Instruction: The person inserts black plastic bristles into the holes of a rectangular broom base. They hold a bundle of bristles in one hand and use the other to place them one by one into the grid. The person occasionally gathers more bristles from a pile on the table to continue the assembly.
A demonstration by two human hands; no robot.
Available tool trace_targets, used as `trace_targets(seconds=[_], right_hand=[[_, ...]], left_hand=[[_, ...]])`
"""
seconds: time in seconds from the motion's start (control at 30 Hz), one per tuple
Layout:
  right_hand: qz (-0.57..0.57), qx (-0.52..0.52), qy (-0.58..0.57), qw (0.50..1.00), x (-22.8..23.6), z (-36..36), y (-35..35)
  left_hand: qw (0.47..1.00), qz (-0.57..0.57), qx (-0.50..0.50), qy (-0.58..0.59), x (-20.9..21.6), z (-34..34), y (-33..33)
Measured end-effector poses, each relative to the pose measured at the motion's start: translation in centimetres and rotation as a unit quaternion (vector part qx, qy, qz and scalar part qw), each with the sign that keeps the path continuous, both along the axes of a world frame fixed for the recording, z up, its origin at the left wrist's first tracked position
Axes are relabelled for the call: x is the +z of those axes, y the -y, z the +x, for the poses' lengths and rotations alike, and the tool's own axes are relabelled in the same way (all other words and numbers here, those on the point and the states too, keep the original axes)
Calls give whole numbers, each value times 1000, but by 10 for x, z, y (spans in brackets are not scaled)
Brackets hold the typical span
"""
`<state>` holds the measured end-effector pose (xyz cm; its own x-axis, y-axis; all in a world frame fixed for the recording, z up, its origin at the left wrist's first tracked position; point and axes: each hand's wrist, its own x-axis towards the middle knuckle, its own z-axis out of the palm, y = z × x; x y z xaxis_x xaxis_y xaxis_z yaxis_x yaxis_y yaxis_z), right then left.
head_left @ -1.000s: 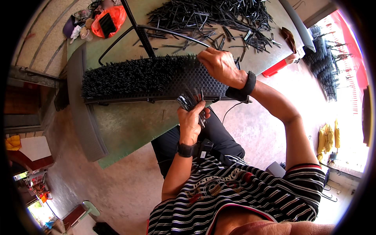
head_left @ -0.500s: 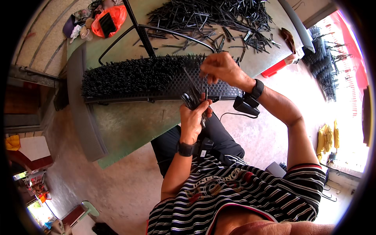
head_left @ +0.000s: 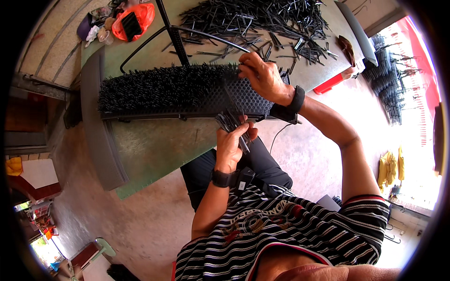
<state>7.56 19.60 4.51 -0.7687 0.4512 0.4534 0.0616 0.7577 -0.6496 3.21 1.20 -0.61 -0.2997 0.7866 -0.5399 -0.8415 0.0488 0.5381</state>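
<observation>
My left hand is closed round a bundle of thin black plastic strips, their tips fanning upward. Above it, my right hand has its fingers pinched at the far edge of a long black perforated panel; whatever is between the fingertips is too small to make out. Dense black bristles stand up from the left and middle of the panel. Its right end shows bare holes, partly covered by my right hand and wrist strap. A black metal frame rises behind the panel.
A large heap of loose black strips lies at the back of the green table. An orange plastic bag with a black phone-like slab sits at the back left. Dark spiky racks stand on the floor at right.
My right hand has moved from above the bundle up and away to the panel's far edge. My left hand stays almost in place with the bundle.
</observation>
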Motion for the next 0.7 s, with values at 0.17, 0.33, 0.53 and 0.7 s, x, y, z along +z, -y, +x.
trace_targets(seconds=[0.17, 0.33, 0.53, 0.7], right_hand=[[99, 3, 26, 995, -9, -7, -7], [259, -5, 117, 959, 6, -10, -2], [231, -31, 123, 965, 2, -12, -7], [206, -32, 150, 966, 3, -9, -1]], left_hand=[[1000, -12, 4, -18, -4, 2, 4], [999, -36, -3, -37, -7, -6, 13], [995, -51, 27, -85, 3, -15, 25], [993, -44, 60, -96, 3, -16, 35]])
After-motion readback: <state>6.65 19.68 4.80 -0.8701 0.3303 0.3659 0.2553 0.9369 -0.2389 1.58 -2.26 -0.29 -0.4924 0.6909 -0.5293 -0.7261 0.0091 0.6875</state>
